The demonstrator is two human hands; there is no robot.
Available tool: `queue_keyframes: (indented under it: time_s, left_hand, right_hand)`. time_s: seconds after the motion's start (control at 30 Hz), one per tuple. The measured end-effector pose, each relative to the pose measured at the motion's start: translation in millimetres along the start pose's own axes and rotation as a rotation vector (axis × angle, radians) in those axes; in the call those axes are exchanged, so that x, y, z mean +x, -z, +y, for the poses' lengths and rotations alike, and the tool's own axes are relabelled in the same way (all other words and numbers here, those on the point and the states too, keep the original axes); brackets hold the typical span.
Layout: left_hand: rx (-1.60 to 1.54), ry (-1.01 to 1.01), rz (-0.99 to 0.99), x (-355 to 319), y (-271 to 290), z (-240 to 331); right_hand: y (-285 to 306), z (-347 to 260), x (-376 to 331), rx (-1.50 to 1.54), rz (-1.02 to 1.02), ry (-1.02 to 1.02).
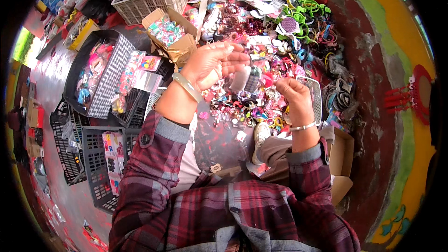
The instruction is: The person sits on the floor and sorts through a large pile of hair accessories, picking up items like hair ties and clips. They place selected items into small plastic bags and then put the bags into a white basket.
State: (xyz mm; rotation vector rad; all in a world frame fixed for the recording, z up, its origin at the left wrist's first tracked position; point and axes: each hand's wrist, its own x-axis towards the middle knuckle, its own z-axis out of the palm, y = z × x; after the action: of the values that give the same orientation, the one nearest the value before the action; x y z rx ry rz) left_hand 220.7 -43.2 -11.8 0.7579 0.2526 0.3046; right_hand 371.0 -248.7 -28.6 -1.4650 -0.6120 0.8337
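Note:
My left hand (212, 64) is raised over a heap of hair accessories (261, 100), its fingers curled together. From its fingertips hangs a small grey-and-white piece (252, 80), somewhat blurred; its exact kind is not plain. To the right, my right hand (296, 99) is closed with thumb and forefinger pinched, pointing toward the hanging piece. Whatever those fingers hold, if anything, is too small to see. The heap mixes pink, red and dark hair ties and clips, with green headbands (305, 11) at its far right.
A white basket (318, 91) stands by my right hand. Left lie an open cardboard box of packets (169, 32), a black houndstooth case (111, 77) and a dark crate (100, 158). A beige crate (154, 5) is farther back. Another cardboard box (343, 154) sits beside my right leg.

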Motion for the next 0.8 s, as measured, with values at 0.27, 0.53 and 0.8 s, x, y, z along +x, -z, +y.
queue_keyframes:
  time_s: [0.27,0.53,0.8]
  left_hand:
    - [-0.017,0.114,-0.068,3.7,-11.0,-17.8]
    - [0.222,0.087,-0.073,1.0,-19.3,-18.2]
    - [0.204,-0.061,0.097,1.2,-4.9,-2.8]
  right_hand:
    - [-16.7,-14.8,7.3,0.17,-0.056,0.036]
    - [-10.5,-18.7,11.4,0.222,0.084,0.115]
    - [44.5,-3.8,10.2,-1.026,0.009,0.33]
